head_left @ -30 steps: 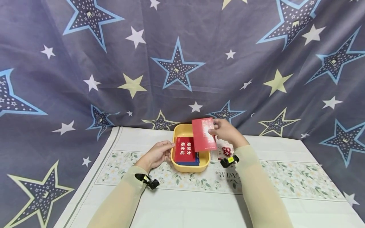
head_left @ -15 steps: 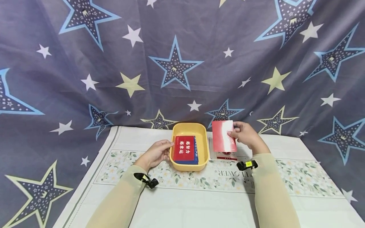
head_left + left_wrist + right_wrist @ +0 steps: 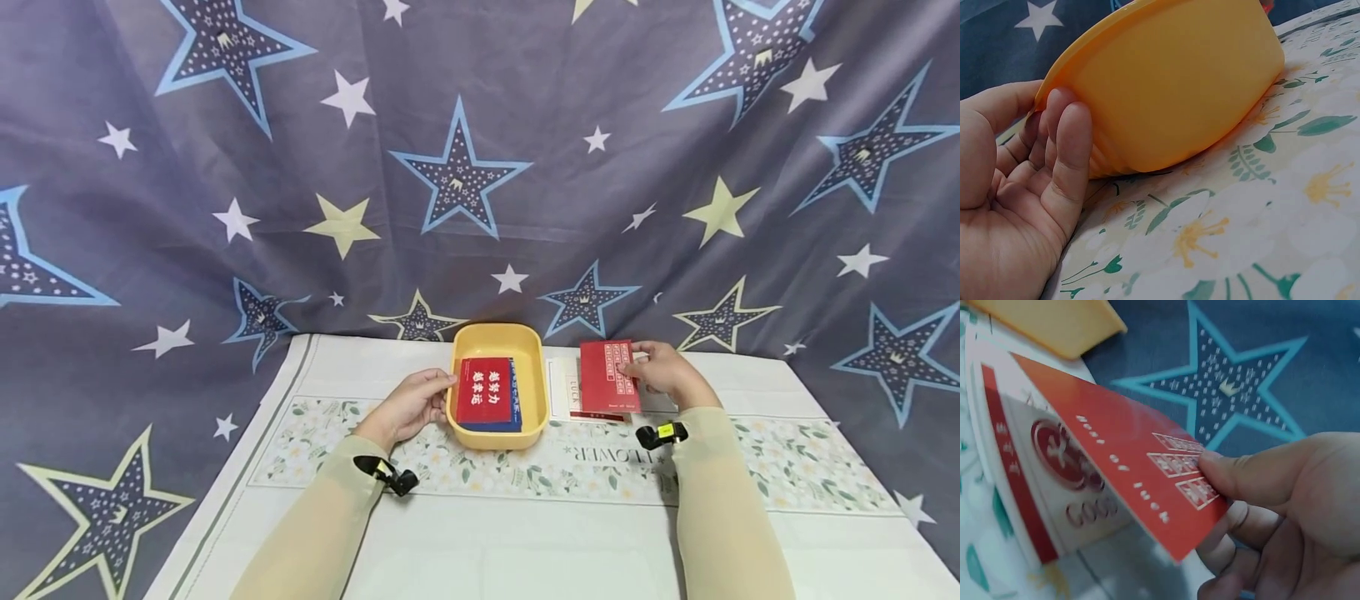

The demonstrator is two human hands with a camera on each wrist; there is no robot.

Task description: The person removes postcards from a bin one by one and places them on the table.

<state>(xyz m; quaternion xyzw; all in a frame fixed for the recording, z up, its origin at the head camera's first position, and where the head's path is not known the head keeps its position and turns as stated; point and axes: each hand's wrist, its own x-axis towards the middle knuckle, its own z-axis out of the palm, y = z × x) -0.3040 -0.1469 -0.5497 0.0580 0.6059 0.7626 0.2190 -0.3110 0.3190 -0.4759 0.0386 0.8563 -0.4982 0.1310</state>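
Between thumb and fingers, my right hand (image 3: 663, 371) pinches a red card (image 3: 609, 377) by its right edge. In the right wrist view the red card (image 3: 1129, 450) is tilted over a cream card with a red band (image 3: 1019, 469) and the word GOOD. My left hand (image 3: 408, 406) grips the left rim of a yellow plastic tray (image 3: 534, 392); thumb and fingers pinch its wall in the left wrist view. Inside the tray a red card with white characters (image 3: 483, 392) lies on a blue card (image 3: 516, 408).
The white tablecloth (image 3: 562, 542) has a floral strip (image 3: 525, 479) running across it. Behind the table hangs a dark curtain with stars (image 3: 420, 275). A white card edge (image 3: 557, 387) shows beneath the cream card, right of the tray.
My right hand has carried the red card rightward from over the tray and lowered it above the cream card. My left hand stays on the tray's rim.
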